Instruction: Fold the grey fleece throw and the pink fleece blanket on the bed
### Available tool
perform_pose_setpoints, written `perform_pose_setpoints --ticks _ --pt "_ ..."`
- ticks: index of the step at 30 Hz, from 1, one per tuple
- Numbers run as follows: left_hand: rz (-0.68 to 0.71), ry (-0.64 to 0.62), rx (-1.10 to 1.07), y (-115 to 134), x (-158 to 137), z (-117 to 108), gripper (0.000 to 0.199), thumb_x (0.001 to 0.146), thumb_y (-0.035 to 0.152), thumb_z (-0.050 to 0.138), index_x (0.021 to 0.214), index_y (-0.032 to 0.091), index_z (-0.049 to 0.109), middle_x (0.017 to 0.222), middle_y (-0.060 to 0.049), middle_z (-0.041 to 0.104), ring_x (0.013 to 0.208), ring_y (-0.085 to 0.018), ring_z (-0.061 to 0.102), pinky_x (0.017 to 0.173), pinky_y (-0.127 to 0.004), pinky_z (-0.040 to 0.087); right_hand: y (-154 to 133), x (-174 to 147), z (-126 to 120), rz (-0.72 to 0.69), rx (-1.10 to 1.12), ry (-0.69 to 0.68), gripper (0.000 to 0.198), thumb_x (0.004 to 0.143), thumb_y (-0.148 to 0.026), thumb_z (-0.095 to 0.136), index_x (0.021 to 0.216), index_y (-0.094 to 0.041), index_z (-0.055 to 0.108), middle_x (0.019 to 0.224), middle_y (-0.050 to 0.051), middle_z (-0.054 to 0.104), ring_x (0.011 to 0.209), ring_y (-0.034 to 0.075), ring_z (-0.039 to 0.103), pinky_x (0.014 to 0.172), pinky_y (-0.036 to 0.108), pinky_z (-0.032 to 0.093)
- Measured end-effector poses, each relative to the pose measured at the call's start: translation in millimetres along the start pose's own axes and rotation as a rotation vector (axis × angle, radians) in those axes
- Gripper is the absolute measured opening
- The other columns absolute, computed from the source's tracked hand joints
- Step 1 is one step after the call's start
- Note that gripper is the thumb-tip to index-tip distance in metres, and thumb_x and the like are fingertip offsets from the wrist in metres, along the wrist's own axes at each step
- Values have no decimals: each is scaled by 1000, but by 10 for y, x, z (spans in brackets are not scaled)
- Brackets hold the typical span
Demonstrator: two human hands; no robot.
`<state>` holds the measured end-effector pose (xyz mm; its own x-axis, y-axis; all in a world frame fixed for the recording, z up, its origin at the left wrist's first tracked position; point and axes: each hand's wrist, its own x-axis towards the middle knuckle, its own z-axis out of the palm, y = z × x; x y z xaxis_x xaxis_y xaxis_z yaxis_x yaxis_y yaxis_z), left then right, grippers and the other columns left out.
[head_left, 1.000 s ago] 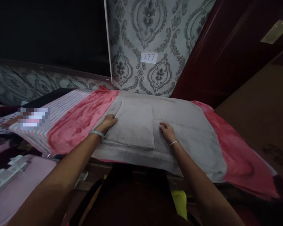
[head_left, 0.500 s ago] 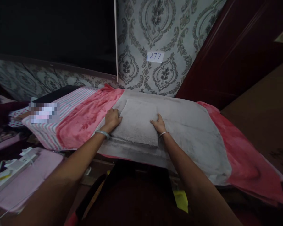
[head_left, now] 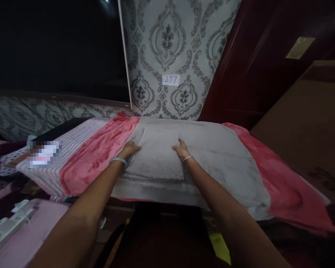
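Our folded grey plush cloth [head_left: 159, 158] lies on a larger grey cloth [head_left: 223, 149], with a pinkish-red blanket [head_left: 92, 158] showing on both sides of it. Our right hand [head_left: 182, 150] is at the folded piece's right edge, thumb and forefinger spread apart. Our left hand [head_left: 130, 149] is at its left edge, thumb laid towards the middle; we cannot tell whether its fingers grip the fabric. Beyond the blanket's right end stands a brown cardboard box [head_left: 304, 123]; we cannot see what it contains.
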<state>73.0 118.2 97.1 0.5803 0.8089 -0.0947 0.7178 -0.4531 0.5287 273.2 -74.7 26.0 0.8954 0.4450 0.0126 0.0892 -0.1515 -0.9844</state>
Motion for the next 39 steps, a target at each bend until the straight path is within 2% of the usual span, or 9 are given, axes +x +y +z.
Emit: perform_pose_setpoints --ticks 4,8,10,13,17,22,24,30,39 --pt "77 20 56 189 -52 -133 39 80 35 74 109 10 68 114 -16 73 103 -28 70 77 -29 50 -210 -35 -149 -78 9 42 84 68 -13 74 148 -17 49 136 10 65 118 22 65 104 35 51" --pt "187 40 76 362 -102 -174 43 83 43 69 112 12 66 110 -10 73 96 -23 69 73 -25 49 -261 -57 -560 -247 -46 39 82 75 -22 70 153 -15 43 140 10 62 122 22 61 108 35 48" --pt "247 17 121 413 -112 -96 43 85 44 66 114 11 66 110 -9 74 96 -23 69 74 -25 50 -156 -90 -775 -302 -183 34 79 80 -27 66 155 -15 41 141 11 61 125 23 60 108 35 47" --pt "283 -33 206 442 -163 106 36 84 33 68 110 9 69 109 -14 75 99 -27 71 81 -29 53 77 -173 -1007 -241 -528 18 71 82 -26 64 151 -14 48 138 13 63 126 26 60 110 39 46" --pt "366 49 238 422 -410 358 43 90 27 59 128 8 64 135 -23 64 129 -33 59 106 -41 47 169 -238 -1105 -218 -711 17 66 81 -24 65 145 -8 55 137 20 62 131 32 55 115 45 41" --pt "870 64 277 327 -846 653 60 95 36 57 150 16 48 164 -18 37 155 -32 29 126 -53 26 -173 -205 -744 -621 -899 -114 62 98 -31 46 158 -14 40 162 15 40 150 27 35 124 45 29" --pt "898 5 327 281 -944 779 64 96 41 57 153 17 45 167 -18 31 157 -34 24 126 -57 23 -270 -191 -485 -711 -955 -245 61 103 -34 38 162 -21 33 168 11 29 154 26 26 124 47 28" --pt "817 -75 363 207 -984 929 64 99 45 52 157 19 42 167 -20 29 157 -37 22 125 -61 23 -241 2 -13 -610 -1204 -541 60 107 -45 36 164 -30 27 172 3 18 158 28 16 125 56 18" --pt "820 -52 310 158 -998 960 66 97 45 57 157 23 42 168 -18 30 157 -36 23 126 -61 23 -386 499 169 -445 -1258 -495 61 107 -49 28 165 -29 25 172 3 16 158 26 14 125 55 16"
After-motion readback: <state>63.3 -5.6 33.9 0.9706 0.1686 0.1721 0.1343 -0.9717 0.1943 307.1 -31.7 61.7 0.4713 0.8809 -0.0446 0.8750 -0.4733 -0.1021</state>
